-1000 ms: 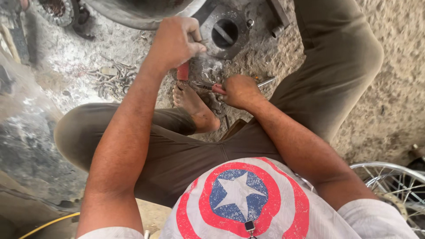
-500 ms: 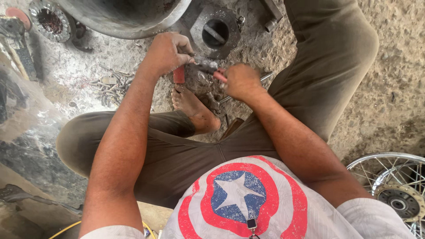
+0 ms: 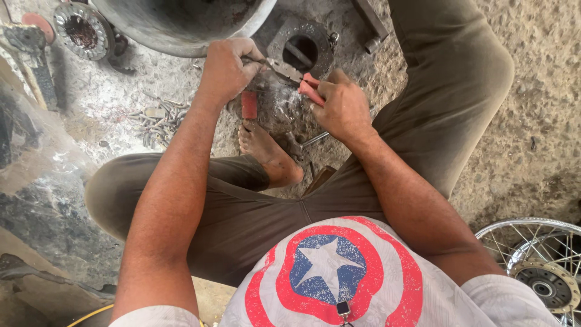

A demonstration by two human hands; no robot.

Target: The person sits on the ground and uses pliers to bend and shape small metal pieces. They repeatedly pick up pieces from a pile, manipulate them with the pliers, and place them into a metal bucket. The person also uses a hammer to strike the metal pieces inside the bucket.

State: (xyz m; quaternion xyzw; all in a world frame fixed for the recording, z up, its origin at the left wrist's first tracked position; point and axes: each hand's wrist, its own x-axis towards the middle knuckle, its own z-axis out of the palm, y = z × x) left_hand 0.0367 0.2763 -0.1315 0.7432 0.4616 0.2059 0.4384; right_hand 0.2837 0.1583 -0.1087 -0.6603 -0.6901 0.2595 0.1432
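Note:
I sit cross-legged on a dusty concrete floor, one bare foot (image 3: 266,151) tucked in front of me. My left hand (image 3: 227,69) is closed around a tool with a red handle (image 3: 249,104) that sticks out below the fist. My right hand (image 3: 342,106) grips the red handles of a pair of pliers (image 3: 292,74), whose metal jaws point left toward my left hand. Both hands meet just above the foot, in front of a round metal hub part (image 3: 302,45) with a hole in it. What lies between the jaws is hidden.
A large grey metal basin (image 3: 181,27) stands at the top. A geared disc (image 3: 82,30) lies at the upper left, loose spokes and bits of metal (image 3: 154,115) to the left of my arm. A spoked wheel rim (image 3: 538,266) lies at the lower right.
Both hands have shifted slightly on the tools and the view has moved so that the work sits a bit lower; the pliers' jaws now point toward the left fist.

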